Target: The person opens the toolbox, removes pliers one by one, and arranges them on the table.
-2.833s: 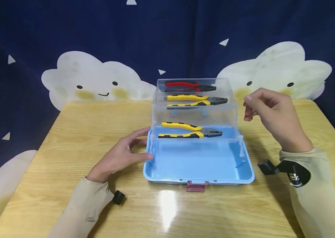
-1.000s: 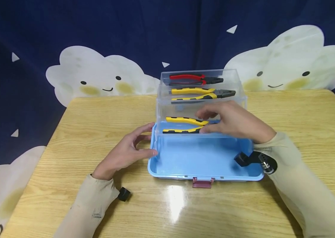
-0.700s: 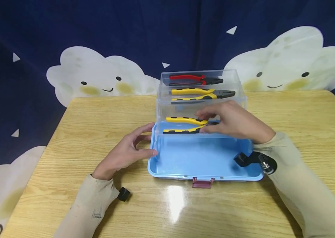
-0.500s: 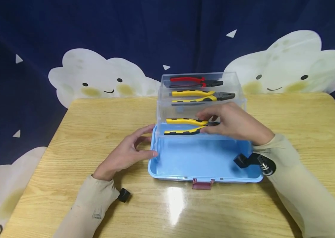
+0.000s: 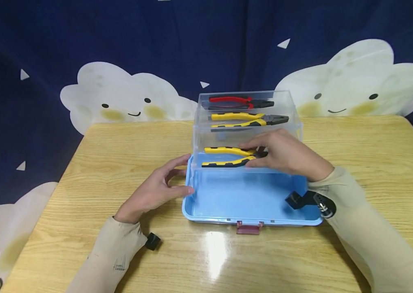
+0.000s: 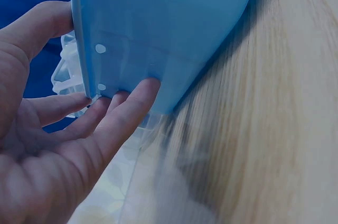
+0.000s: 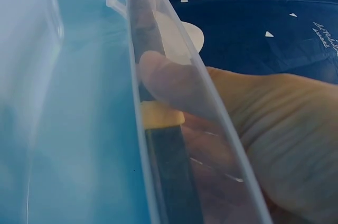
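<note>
Since earlier frame, right fingers (image 5: 255,142) shifted from beside box onto front yellow pliers (image 5: 241,151), pinching around pivot. Pliers lie in lowest clear tray (image 5: 206,140); likely stiff, weighty, handles grippy; pivot best hold. Left fingers (image 5: 178,192) grip left rim of blue box (image 5: 228,203) on counter (image 5: 126,150). Left wrist view reveals fingertips against outer wall, hidden from head; right wrist, thumb through tray wall.
</note>
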### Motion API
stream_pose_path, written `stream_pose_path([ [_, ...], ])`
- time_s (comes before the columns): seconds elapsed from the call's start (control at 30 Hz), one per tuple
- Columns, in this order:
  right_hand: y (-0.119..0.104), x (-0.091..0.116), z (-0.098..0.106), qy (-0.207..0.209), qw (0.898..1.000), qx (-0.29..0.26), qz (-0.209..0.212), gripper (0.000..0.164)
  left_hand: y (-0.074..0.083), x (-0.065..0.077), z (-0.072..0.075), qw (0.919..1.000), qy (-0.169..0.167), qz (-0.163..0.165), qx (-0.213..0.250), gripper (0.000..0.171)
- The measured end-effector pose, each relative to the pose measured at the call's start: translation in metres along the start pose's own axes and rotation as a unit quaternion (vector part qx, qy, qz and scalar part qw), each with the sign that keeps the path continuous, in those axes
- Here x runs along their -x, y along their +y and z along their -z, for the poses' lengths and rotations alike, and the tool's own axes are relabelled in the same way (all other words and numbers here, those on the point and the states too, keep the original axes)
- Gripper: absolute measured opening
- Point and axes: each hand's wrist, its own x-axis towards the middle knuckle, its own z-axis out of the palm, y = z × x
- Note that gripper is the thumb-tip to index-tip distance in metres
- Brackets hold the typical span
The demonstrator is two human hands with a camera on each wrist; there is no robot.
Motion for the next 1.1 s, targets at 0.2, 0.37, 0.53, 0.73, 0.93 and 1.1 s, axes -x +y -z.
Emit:
stream_pose_path([
  [0.2,-0.0032,0.0012,0.0023,-0.001,1.000,0.014,0.000,0.050,-0.0009,0.0001,0.0005,1.0000,-0.003,-0.006,0.000,0.087],
  [0.37,-0.0047,0.0013,0.0039,-0.004,1.000,0.017,-0.004,0.050,0.0002,-0.0006,0.0007,1.0000,-0.001,-0.002,-0.004,0.086],
  [0.53,-0.0049,0.0013,0.0044,-0.008,1.000,0.022,-0.010,0.050,-0.0007,0.0005,0.0009,1.0000,-0.002,-0.003,-0.001,0.087],
  [0.73,-0.0034,0.0015,0.0036,-0.009,1.000,0.023,-0.015,0.052,-0.0001,0.0009,0.0002,1.0000,-0.001,0.000,-0.002,0.086],
  [0.93,-0.0005,0.0005,0.0010,-0.003,1.000,0.028,0.000,0.052,0.0006,0.0006,-0.0003,1.0000,0.000,0.000,-0.004,0.086],
  [1.1,-0.0025,0.0013,-0.0013,-0.003,1.000,0.027,0.004,0.051,-0.0011,0.0011,-0.0008,1.0000,0.000,0.002,-0.007,0.087],
])
